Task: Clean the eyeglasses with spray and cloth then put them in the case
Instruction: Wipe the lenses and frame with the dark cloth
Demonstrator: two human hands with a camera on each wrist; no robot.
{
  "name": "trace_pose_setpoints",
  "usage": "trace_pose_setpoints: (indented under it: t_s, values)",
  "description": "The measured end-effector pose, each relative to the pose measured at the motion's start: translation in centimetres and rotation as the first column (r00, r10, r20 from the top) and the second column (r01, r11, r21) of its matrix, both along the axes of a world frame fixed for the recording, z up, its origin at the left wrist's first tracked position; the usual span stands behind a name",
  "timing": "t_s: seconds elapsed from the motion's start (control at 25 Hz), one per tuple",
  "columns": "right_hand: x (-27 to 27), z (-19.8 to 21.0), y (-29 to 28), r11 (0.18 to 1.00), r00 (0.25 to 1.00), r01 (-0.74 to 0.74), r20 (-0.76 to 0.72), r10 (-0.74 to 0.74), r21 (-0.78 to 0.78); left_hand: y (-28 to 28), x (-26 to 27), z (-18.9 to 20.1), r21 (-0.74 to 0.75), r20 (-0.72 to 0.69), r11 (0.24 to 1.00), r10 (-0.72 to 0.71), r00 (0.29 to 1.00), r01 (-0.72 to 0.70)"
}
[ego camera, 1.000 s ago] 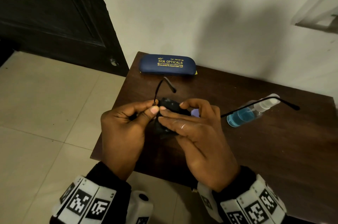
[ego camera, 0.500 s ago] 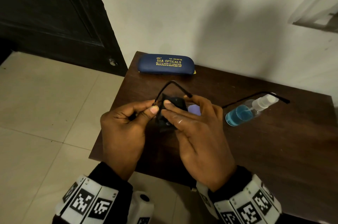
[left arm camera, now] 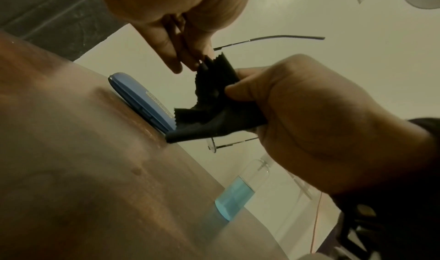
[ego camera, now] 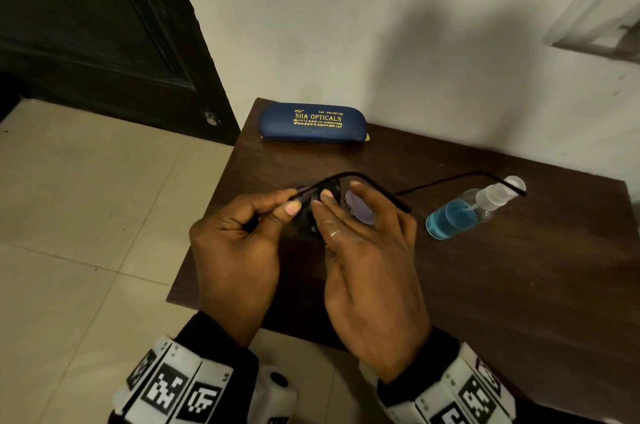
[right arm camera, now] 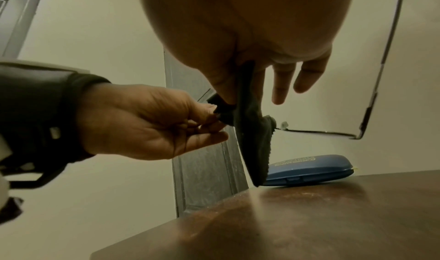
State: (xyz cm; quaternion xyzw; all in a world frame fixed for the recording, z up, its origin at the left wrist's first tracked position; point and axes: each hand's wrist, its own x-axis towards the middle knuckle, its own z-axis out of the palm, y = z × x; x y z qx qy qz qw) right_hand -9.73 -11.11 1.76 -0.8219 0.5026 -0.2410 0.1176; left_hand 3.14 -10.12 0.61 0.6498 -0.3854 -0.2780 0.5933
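Observation:
Thin black-framed eyeglasses with open temples are held above the table's left part. My left hand pinches the eyeglasses at their left end, by the hinge. My right hand pinches a black cloth folded over the left lens, thumb on one side and fingers on the other. The cloth hangs down below the lens, and its tail nears the tabletop. A closed blue case lies at the table's far left corner. The spray bottle with blue liquid lies on its side to the right.
The dark wooden table stands against a white wall; its left edge drops to a tiled floor. A dark door is at far left. One temple reaches out over the bottle.
The eyeglasses have turned in my hands: the left temple's tip swung right and towards me, the right temple shifted down. My right fingers slid the cloth along the lens.

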Motion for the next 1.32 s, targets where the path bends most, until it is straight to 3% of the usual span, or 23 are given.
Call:
trace_pose_setpoints:
  t_s: [0.48,0.64,0.76,0.96,1.16,1.32]
  values:
    - [0.4,-0.3,0.5,0.999,0.998,-0.038,0.048,0.037,0.037,0.1,0.1,0.2,-0.023,0.016,1.000,0.002,1.000,-0.001]
    - [0.5,-0.4,0.7,0.986,0.990,-0.037,0.139,0.014,0.163,0.0,0.7,0.3,-0.018,-0.014,0.999,0.034,0.999,-0.034]
    - [0.1,-0.2,0.4,0.999,0.990,-0.002,0.143,-0.005,0.050,0.0,0.5,0.3,-0.006,-0.024,0.999,0.034,0.999,-0.034]
    - [0.5,-0.2,0.6,0.980,0.961,-0.148,0.253,0.112,0.130,0.1,0.4,-0.1,0.002,-0.101,1.000,0.017,0.995,-0.017]
    - [0.0,-0.3,-0.1,0.994,0.992,0.014,0.124,-0.027,0.104,0.1,-0.1,-0.1,0.011,-0.079,1.000,-0.017,0.997,0.018]
    - [-0.1,-0.5,0.1,0.969,0.940,-0.113,0.339,0.033,0.221,0.1,0.1,0.0,0.003,-0.045,0.999,-0.049,0.998,0.049]
